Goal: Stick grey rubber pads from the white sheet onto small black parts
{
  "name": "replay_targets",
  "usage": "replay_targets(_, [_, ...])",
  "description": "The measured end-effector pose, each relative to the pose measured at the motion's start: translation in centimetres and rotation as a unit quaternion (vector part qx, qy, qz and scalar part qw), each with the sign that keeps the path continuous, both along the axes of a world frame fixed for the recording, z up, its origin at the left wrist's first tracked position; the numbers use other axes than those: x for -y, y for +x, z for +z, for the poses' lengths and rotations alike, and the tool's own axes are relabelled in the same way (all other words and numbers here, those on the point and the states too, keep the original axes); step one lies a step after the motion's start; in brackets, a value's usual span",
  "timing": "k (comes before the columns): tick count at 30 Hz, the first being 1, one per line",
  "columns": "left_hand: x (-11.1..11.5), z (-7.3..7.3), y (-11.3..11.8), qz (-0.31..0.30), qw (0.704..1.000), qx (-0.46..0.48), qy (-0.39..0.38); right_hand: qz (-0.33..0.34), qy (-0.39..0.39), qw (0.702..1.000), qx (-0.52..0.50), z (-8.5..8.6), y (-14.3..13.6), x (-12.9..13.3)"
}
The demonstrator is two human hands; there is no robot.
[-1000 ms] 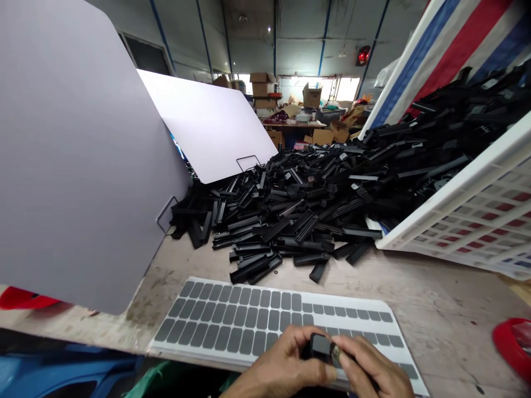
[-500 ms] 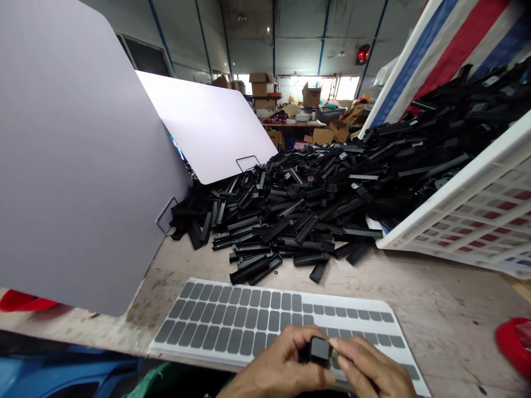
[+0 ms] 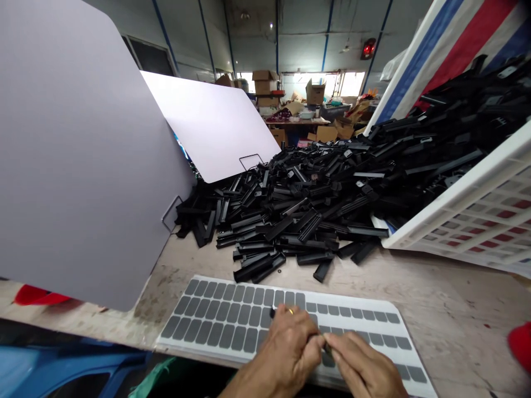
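My left hand (image 3: 292, 342) is closed, palm turned down, around a black plastic part. Only a small dark end of that black plastic part (image 3: 272, 313) shows past the fingers; the rest is hidden. Close against it, my right hand (image 3: 363, 362) has thumb and fingers pinched together, their tips meeting the left thumb. What lies in that pinch is too small and covered to make out. Beneath both hands lies a white sheet of grey rounded stickers (image 3: 222, 312), larger ones to the left and smaller ones to the right.
A large heap of black plastic parts (image 3: 290, 221) spreads beyond the sheet and spills from a tipped white crate (image 3: 452, 199) at right. Two pale upright panels (image 3: 83, 149) stand at left. A red object (image 3: 520, 345) sits at the right edge, a blue stool (image 3: 74, 367) below left.
My left hand has rolled over with the black plastic part, so its back now faces up and hides most of it. My right hand stays beside it, still pinching. The view shifted slightly.
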State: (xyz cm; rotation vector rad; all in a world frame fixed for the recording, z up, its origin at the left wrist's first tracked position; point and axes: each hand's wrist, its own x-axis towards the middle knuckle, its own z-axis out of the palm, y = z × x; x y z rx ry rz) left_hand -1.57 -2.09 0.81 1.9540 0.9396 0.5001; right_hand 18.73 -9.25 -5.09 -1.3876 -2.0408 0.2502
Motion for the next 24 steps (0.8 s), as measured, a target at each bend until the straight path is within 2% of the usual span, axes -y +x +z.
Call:
replay_targets(2, [-0.8,-0.5,-0.9,0.054,0.987,-0.060,0.139,-0.034,-0.022,0.993,0.108,-0.7,1.8,-0.2])
replay_targets(3, [-1.2,-0.8,-1.5,0.073,0.976,-0.086,0.189,-0.081,-0.033,0.987,0.134,-1.1,2.7,-0.2])
replay_targets(5, [-1.6,-1.5,-2.8,0.091,0.958,-0.136,0.236,-0.122,-0.060,0.981,0.141,-1.8,3.9,0.0])
replay_targets(7, [-1.6,-2.6,-3.8,0.078,0.952,-0.182,0.233,-0.133,-0.084,0.980,0.118,-2.2,4.2,0.2])
replay_targets(11, [-0.4,-5.5,-4.2,0.018,0.945,-0.250,0.208,-0.148,-0.115,0.979,0.081,-2.1,2.6,0.3])
replay_targets(14, [0.2,-7.9,-4.3,0.001,0.922,-0.276,0.272,-0.166,-0.137,0.973,0.089,-1.8,1.7,0.1])
replay_targets(17, [-0.1,-9.5,-4.6,-0.014,0.905,-0.272,0.328,-0.180,-0.158,0.966,0.095,-1.8,1.7,-0.1])
replay_targets(20, [-1.0,-10.0,-4.4,-0.029,0.897,-0.252,0.362,-0.185,-0.178,0.963,0.086,-2.1,2.2,-0.3])
replay_targets(24, [-2.1,-9.1,-2.8,-0.066,0.901,-0.266,0.335,-0.191,-0.201,0.958,0.073,-2.8,3.5,-0.8])
